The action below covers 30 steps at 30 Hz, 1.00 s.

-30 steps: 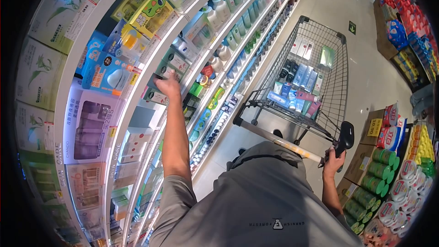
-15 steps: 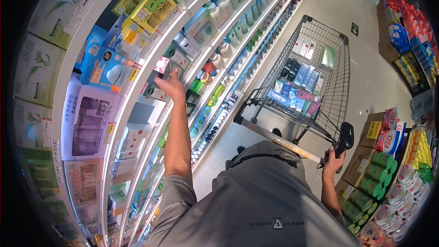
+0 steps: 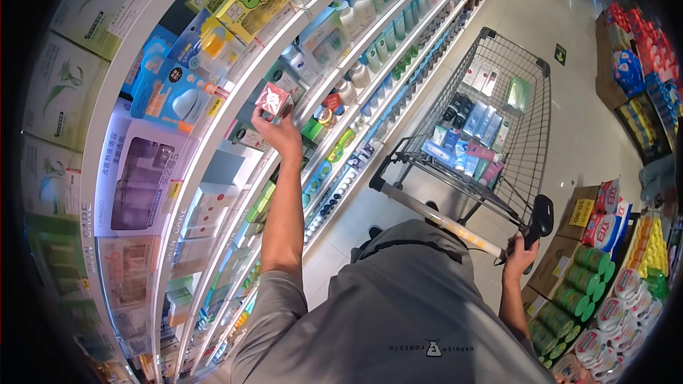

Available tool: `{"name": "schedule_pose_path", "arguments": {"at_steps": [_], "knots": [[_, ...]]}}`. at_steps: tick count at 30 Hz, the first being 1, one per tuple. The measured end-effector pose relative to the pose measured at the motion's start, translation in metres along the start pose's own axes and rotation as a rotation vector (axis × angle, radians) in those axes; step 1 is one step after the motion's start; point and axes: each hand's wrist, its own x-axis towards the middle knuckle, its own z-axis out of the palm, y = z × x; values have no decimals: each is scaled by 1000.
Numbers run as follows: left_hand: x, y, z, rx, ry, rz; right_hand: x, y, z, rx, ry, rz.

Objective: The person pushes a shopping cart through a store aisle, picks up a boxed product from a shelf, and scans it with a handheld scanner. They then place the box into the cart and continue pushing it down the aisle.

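My left hand (image 3: 284, 135) is closed around a small pink-and-white box (image 3: 273, 99), its fingers at the sides, just off the shelf edge. Boxed skin-care products (image 3: 250, 136) stand on the shelf beside and below that hand. On the right, my right hand (image 3: 520, 262) grips a black handheld scanner (image 3: 541, 217) at the end of the cart's handle bar (image 3: 462, 233). Whether some fingers also touch the bar is hidden. The wire shopping cart (image 3: 546, 124) holds blue boxes (image 3: 480, 119), pink tubes (image 3: 491, 171), dark bottles and a green pack (image 3: 519, 94).
Tall shelves (image 3: 213, 89) packed with cosmetics line my left side. Across the aisle floor (image 3: 569, 144) stand stacked cartons (image 3: 553, 259), green cans (image 3: 587, 277), white tubs (image 3: 612, 316) and red packs (image 3: 644, 39). The cart stands ahead of me.
My left hand has drawn slightly back from the shelf, and the pink-and-white box now shows plainly in its fingers. My right hand keeps hold of the scanner. The view has shifted a little.
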Motion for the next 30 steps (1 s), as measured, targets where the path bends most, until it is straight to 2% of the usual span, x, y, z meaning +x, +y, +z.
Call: {"name": "schedule_pose_path", "arguments": {"at_steps": [7,13,16,17,18,20,22,23,26,29,30], "knots": [[-4,4,-6,-12,24,136,4,9,0,31,24,-17],[-15,33,-32,-43,6,180,1,-4,3,22,8,21],[-30,44,-54,-122,8,106,0,-13,7,34,14,58],[-37,58,-65,-272,-5,43,0,-11,5,42,12,62],[-45,68,-74,-581,-37,-124,0,-7,3,49,7,68],[-52,91,-101,-762,-124,-346,1,-8,4,54,9,43],[-70,84,-105,-1086,-67,-388,1,-12,10,99,2,8],[-78,88,-112,-1162,-114,-445,-2,-25,13,174,-41,63],[-101,101,-131,-1356,-241,-618,-8,-52,39,313,28,-6],[-126,93,-145,-1576,-441,-772,-14,-80,58,341,-112,-32],[-133,91,-148,-1565,-432,-846,-19,-90,69,357,-124,-34]]}}
